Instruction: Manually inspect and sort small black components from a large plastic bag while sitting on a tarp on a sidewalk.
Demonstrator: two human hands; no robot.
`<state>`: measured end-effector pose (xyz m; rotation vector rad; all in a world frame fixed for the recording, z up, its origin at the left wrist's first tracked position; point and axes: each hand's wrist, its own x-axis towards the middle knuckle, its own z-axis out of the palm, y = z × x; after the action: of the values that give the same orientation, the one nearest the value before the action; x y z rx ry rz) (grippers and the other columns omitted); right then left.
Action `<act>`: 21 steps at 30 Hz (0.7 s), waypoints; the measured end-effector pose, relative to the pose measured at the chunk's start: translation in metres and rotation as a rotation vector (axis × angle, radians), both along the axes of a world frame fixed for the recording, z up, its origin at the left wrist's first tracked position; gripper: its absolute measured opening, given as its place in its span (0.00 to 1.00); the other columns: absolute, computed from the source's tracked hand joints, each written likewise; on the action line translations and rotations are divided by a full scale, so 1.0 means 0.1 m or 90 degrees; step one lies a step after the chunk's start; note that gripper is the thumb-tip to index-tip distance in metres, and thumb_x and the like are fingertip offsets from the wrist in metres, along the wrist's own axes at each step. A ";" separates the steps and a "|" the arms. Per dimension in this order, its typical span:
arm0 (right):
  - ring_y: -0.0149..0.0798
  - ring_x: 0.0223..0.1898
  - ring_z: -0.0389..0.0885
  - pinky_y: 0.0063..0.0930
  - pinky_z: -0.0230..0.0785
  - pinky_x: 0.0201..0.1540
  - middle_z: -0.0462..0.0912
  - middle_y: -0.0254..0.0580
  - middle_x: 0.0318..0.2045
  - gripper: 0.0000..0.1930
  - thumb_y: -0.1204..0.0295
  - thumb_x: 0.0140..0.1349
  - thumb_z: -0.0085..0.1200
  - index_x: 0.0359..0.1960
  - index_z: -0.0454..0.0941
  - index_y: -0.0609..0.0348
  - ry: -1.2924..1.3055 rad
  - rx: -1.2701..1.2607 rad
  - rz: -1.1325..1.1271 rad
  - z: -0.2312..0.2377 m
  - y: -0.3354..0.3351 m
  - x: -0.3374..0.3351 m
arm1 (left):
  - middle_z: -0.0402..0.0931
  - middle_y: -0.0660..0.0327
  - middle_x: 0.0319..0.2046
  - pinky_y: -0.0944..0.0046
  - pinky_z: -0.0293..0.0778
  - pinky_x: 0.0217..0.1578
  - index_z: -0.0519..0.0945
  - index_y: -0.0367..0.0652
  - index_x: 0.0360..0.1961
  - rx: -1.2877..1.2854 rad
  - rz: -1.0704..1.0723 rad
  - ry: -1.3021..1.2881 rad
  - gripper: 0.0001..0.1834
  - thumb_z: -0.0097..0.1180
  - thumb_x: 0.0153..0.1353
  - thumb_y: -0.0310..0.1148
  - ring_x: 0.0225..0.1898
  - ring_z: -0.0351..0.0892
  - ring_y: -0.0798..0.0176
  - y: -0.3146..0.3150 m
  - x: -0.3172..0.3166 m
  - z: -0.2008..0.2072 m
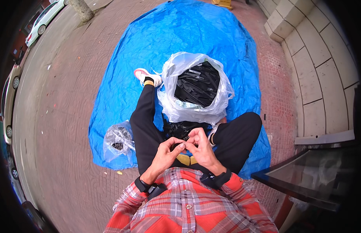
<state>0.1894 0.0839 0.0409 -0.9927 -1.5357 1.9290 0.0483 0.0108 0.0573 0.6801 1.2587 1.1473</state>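
Note:
My left hand (165,153) and my right hand (204,150) meet in front of my lap, fingertips pinched together. Whatever is between them is too small and covered to make out. Just beyond the hands, a loose pile of black pieces (182,128) lies between my legs, partly hidden by them. Past that stands a large clear plastic bag (170,105), its mouth spread wide and full of long, flat black strips (199,83). To the left of my leg sits a smaller clear bag (109,144) with small dark pieces inside.
A blue tarp (161,31) lies under me on red paving (71,116). On the right are a tiled wall (318,73) and a dark-framed glass panel (304,174). Parked cars (11,93) line the far left, near a tree trunk (82,9). A yellow object (223,3) stands beyond the tarp.

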 end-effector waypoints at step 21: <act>0.53 0.34 0.72 0.41 0.65 0.35 0.74 0.52 0.29 0.05 0.74 0.58 0.46 0.31 0.72 0.64 -0.271 0.638 0.066 -0.48 0.59 -0.09 | 0.74 0.53 0.33 0.71 0.73 0.26 0.68 0.33 0.44 -0.217 0.226 -0.294 0.12 0.41 0.58 0.18 0.29 0.76 0.63 0.01 -0.42 -0.95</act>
<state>0.1803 0.1433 -0.0075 -0.8546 -2.4252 0.7527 0.0068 0.0118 -0.0380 -0.0701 1.1551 1.2448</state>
